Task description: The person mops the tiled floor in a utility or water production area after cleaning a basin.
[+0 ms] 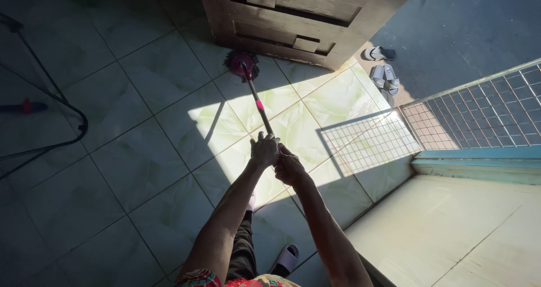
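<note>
I grip the mop handle [258, 104] with both hands, out in front of me over the sunlit part of the tiled floor [141, 168]. My left hand [264, 150] is closed around the near end of the pole, a little farther along it than my right hand [289, 167], which is closed just behind and to the right, touching the left one. From this angle my right hand's fingers are partly hidden, so I think it wraps the very end of the pole, but I cannot be sure.

The handle runs away from my hands, far and slightly to the left, with a pink band midway along it. At its far end the round mop head [242, 63], pink in the middle with dark strands around it, rests on the tiles just beside the bottom edge of a wooden door [293, 16], in the shade at the rim of the bright patch.

To the far right, past the door, a pair of grey sandals [384, 76] lies on the dark ground outside, with one more sandal [376, 53] just beyond them. A wire mesh panel [484, 109] stands at the right and throws a grid shadow on the tiles near my hands. Near me, my foot in a pale slipper [286, 259] stands on the floor below my right arm. At the far left a dark cable [67, 104] loops across the shaded tiles.
</note>
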